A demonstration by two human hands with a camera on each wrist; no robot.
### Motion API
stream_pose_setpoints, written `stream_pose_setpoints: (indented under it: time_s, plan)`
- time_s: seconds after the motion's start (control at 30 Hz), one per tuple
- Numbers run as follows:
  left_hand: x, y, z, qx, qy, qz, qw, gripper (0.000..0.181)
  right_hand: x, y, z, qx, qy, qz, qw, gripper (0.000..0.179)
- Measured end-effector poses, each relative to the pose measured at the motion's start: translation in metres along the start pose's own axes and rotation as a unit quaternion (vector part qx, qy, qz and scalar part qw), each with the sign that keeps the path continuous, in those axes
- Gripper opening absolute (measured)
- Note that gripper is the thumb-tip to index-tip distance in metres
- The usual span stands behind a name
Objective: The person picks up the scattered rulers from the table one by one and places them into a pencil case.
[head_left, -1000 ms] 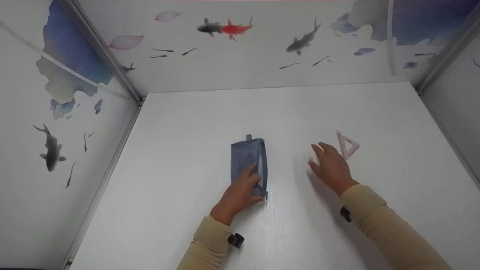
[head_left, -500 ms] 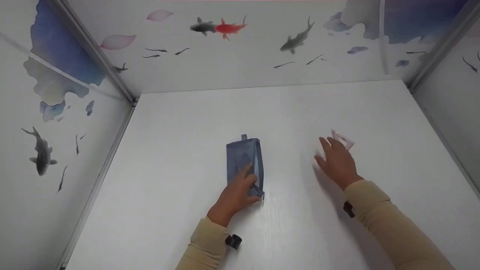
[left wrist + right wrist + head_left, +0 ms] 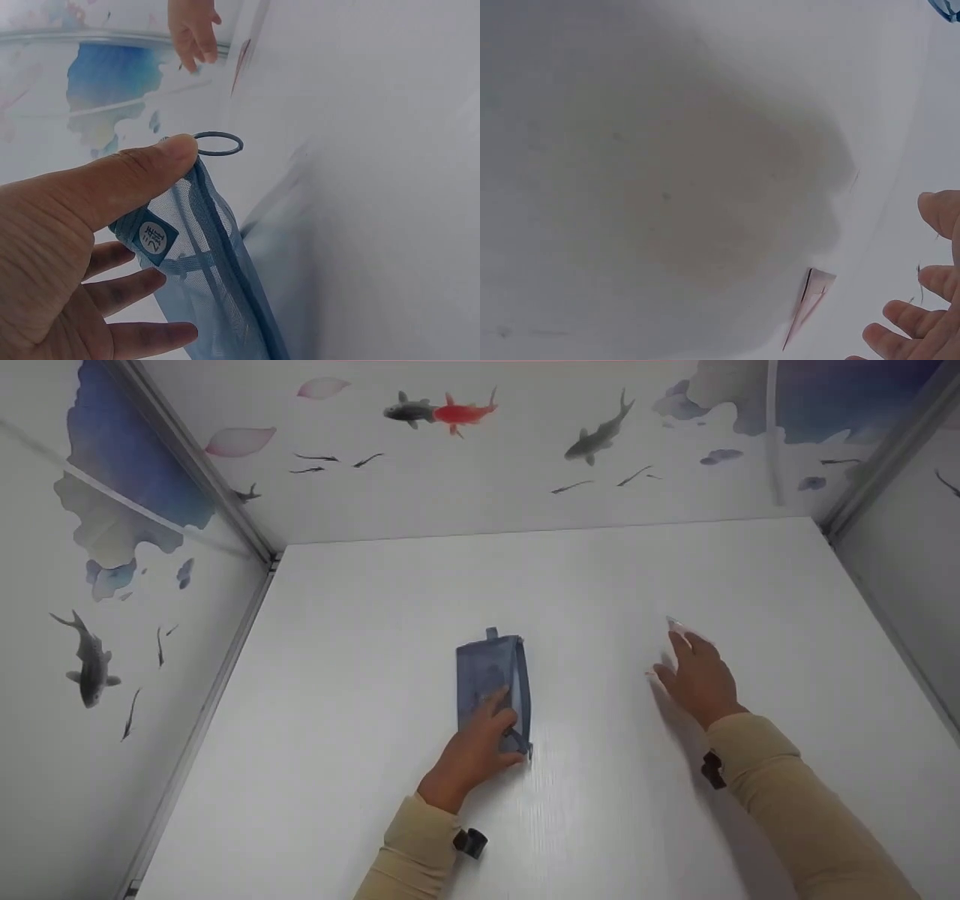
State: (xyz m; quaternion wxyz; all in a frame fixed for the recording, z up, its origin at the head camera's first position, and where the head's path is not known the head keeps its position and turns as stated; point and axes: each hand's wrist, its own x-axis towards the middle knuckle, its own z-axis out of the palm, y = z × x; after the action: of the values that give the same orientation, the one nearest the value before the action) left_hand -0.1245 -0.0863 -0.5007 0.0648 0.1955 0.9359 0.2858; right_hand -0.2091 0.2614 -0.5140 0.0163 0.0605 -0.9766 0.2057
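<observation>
A blue mesh zip pouch (image 3: pixel 484 667) lies in the middle of the white table, its zip side facing right. My left hand (image 3: pixel 466 754) holds the near end of the pouch. In the left wrist view the thumb (image 3: pixel 142 176) presses on the corner by the zip's pull ring (image 3: pixel 219 143), with the other fingers spread along the side with the label (image 3: pixel 154 238). On the right, my right hand (image 3: pixel 703 682) hovers with loosely bent fingers over a clear pinkish set square (image 3: pixel 679 625), hiding most of it. The right wrist view shows the set square (image 3: pixel 808 306) apart from the fingers (image 3: pixel 911 319).
White panels with painted fish stand at the back (image 3: pixel 487 495), left (image 3: pixel 45 780) and right (image 3: pixel 907 547) of the table (image 3: pixel 315 660). Metal strips (image 3: pixel 202 457) run along the corners. Both sleeves carry small black wrist cameras (image 3: pixel 471 844).
My right hand has moved right and slightly forward, and now covers most of the set square. The left hand and the pouch stay as they were; the head view shifts slightly.
</observation>
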Motion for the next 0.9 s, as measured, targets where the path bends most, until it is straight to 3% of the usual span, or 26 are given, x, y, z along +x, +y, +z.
stream_pose_setpoints:
  time_s: [0.27,0.57,0.9]
  plan:
    - [0.001,0.000,0.000,0.012,-0.001,-0.002,0.9999,0.041,0.005,0.013,-0.005,0.009,-0.019,0.032,0.9993,0.062]
    - [0.001,0.001,-0.001,0.014,-0.002,-0.009,0.9999,0.041,0.007,0.022,-0.004,-0.017,-0.004,0.028,0.9995,0.058]
    - [-0.001,0.002,-0.003,0.010,0.000,-0.010,0.9999,0.042,0.013,0.036,-0.002,0.014,-0.014,0.042,0.9989,0.059]
